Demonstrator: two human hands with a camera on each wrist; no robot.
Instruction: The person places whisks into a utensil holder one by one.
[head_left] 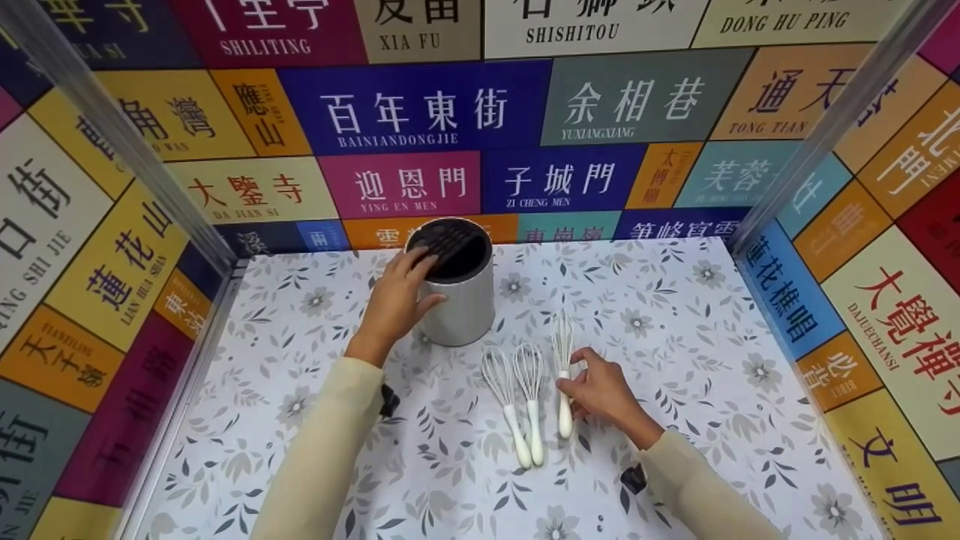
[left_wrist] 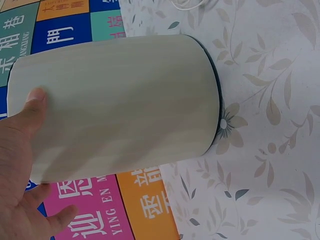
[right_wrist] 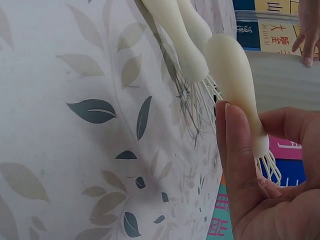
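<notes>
Canister (head_left: 459,311): I see it upright near the table's (head_left: 225,450) far edge, pale grey, dark inside.
Two whisks (head_left: 533,416): lying side by side, wires pointing toward that edge, cream handles.
Third whisk (head_left: 564,373): matching, to their right, held at its handle.

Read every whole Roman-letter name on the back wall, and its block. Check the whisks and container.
"SHILITING": maroon block
"XIA FU": brown block
"SHISHITOU": whitish block
"DONG HU PING": yellowish block
"BAINIANDONGJIE": upper blue block
"YUXIANGXIANG": grey block
"DA JIAN SI": cream block
"YING EN MEN": pink block
"ZI CHENG MEN": lower blue block
Others: hidden, tiny or blurred.
Whisks, container: no text visible.
</notes>
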